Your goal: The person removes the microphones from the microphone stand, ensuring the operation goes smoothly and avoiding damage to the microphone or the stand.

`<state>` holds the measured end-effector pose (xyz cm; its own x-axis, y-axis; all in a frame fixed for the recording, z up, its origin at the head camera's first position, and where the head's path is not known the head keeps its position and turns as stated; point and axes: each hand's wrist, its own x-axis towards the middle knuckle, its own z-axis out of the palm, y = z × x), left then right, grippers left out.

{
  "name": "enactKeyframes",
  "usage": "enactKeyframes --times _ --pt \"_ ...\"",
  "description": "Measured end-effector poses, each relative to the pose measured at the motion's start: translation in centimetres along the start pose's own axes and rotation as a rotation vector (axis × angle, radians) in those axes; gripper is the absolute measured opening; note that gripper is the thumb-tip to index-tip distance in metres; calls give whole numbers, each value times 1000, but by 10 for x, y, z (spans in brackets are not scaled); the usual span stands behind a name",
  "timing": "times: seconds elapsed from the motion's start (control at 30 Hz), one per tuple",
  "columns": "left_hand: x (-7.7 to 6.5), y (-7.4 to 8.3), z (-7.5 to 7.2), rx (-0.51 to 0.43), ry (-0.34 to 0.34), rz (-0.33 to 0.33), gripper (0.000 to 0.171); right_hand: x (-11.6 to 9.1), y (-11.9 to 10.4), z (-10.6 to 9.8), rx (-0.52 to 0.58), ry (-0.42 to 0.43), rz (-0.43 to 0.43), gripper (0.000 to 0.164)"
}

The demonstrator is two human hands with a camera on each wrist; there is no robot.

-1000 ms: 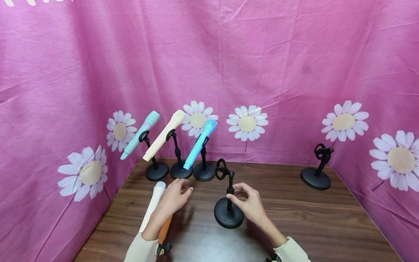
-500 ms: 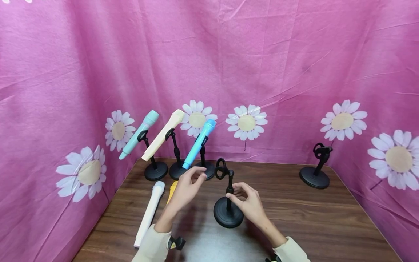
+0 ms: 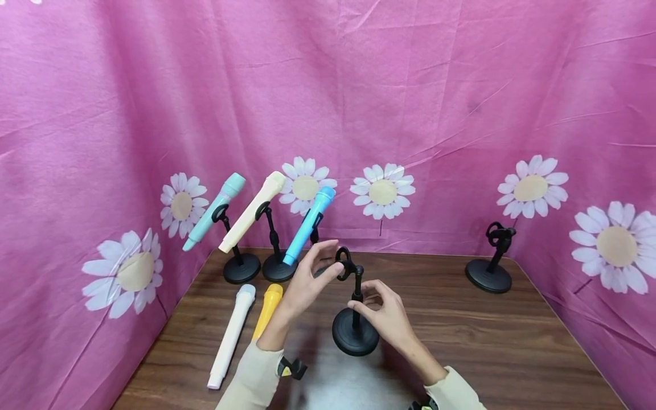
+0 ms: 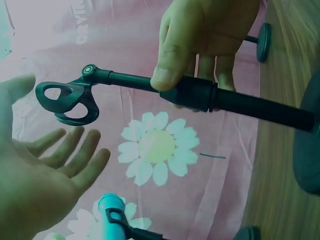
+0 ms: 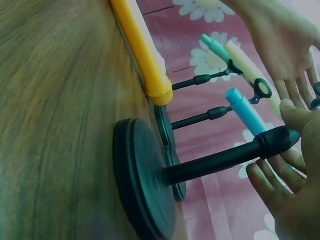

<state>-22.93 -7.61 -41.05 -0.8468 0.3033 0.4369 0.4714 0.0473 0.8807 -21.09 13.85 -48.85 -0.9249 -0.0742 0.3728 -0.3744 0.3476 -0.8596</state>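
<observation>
A black microphone stand (image 3: 356, 336) with a round base stands upright at the middle of the table. My right hand (image 3: 388, 315) pinches its post at the thicker collar (image 4: 187, 93), thumb on one side and fingers on the other. Beside the stand's clip (image 4: 67, 102) is my left hand (image 3: 310, 282), its fingers spread loosely around the clip with a gap showing in the left wrist view. It holds nothing. A white microphone (image 3: 232, 336) and an orange-yellow microphone (image 3: 269, 309) lie on the table by my left forearm, which partly covers the orange-yellow one.
At the back left, a mint microphone (image 3: 214, 212), a cream microphone (image 3: 252, 212) and a blue microphone (image 3: 310, 225) rest tilted in black stands. Another black stand (image 3: 489, 275) with a bare clip is at the back right. A pink flowered cloth (image 3: 435, 114) hangs behind the wooden table (image 3: 461, 347).
My left hand has moved right and up from above the orange-yellow microphone to the stand's clip, uncovering both lying microphones. The right hand keeps its hold on the post.
</observation>
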Motion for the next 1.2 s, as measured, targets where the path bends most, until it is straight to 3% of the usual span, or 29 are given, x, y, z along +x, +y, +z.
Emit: enactKeyframes --times 0.17,0.43,0.67,1.2 --pt "4 -3 3 -62 -34 67 57 3 -3 2 -61 28 -25 34" --pt "6 -9 5 -179 -7 39 48 5 -4 2 -53 38 -58 27" --pt "8 -12 5 -173 -2 -7 46 4 0 2 -66 70 -107 26" --pt "8 -6 9 -157 26 -38 45 7 1 -5 -18 18 -168 22"
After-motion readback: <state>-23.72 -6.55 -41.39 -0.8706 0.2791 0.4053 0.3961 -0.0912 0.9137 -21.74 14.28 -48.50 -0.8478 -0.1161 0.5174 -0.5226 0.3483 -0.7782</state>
